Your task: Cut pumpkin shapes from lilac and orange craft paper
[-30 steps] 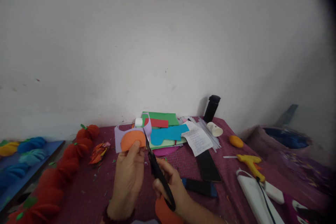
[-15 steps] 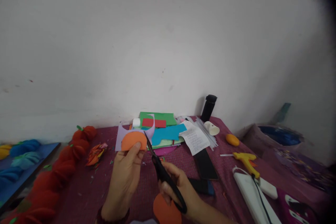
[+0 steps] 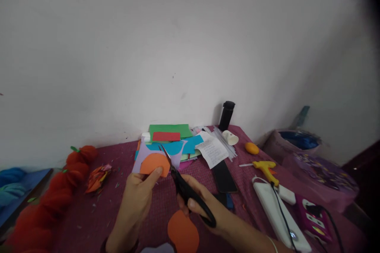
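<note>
My left hand (image 3: 138, 193) pinches a rounded orange piece (image 3: 154, 163), paper or foam sheet, thumb on top. A lavender sheet (image 3: 176, 159) with a curved cut-out edge lies against it, behind. My right hand (image 3: 203, 201) grips black-handled scissors (image 3: 187, 191) through the loops. Their blades point up and left, slightly parted at the tips, beside the orange piece's right edge; whether they touch the lavender sheet I cannot tell. Under my right hand, another rounded orange piece (image 3: 183, 232) lies on the table, beside a lavender piece (image 3: 158, 248) at the bottom edge.
Coloured sheets, including a green sheet (image 3: 170, 129), lie at the back. On the right are a black bottle (image 3: 227, 115), a phone (image 3: 225, 178), a yellow glue gun (image 3: 267, 170) and a power strip (image 3: 313, 219). Red pumpkin-like shapes (image 3: 61, 187) line the left; paper scraps (image 3: 97, 178) lie nearby.
The view has turned a little to the right. The lavender sheet's curved strip, raised beside the blades before, now sits lower. The scissor tips show a small gap. Both hands keep their holds.
</note>
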### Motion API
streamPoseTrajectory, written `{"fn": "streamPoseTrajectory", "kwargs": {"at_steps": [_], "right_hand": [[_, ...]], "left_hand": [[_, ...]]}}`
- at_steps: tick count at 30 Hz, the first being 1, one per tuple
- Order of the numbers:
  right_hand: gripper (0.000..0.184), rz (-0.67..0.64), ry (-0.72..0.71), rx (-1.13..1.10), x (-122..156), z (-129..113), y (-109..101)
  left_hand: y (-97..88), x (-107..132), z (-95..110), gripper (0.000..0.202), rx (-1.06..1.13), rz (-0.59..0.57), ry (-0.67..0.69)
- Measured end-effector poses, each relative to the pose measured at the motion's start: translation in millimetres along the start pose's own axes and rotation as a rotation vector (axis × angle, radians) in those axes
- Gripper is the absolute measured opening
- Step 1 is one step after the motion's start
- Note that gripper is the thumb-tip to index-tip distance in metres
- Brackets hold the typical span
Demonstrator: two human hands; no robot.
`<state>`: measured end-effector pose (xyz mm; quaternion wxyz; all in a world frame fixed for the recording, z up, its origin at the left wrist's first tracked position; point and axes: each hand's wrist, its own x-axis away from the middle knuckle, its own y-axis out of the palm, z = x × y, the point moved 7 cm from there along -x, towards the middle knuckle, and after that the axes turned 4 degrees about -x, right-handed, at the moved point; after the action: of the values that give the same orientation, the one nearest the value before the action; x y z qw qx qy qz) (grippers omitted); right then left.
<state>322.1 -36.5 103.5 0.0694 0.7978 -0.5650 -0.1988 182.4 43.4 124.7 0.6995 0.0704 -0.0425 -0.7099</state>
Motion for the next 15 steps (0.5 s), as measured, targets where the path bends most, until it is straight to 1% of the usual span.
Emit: {"fn": "streamPoseTrajectory", "kwargs": {"at_steps": [4, 8, 15], "right_hand": [[0.065, -0.019, -0.020, -0.011, 3.1, -2.2, -1.0], [0.064, -0.022, -0.025, -0.045, 4.8, -3.0, -1.7], [0.062, 0.030, -0.025, -0.040, 3.7, -1.3, -3.5]], "left_hand": [[2.8, 1.4, -0.7, 0.028, -0.012, -0.038, -0.021], [5.2, 4.8, 0.1, 0.029, -0.043, -0.037, -0.061], [7.2, 3.0, -8.5, 0.027, -0.018, -0.057, -0.080]]}}
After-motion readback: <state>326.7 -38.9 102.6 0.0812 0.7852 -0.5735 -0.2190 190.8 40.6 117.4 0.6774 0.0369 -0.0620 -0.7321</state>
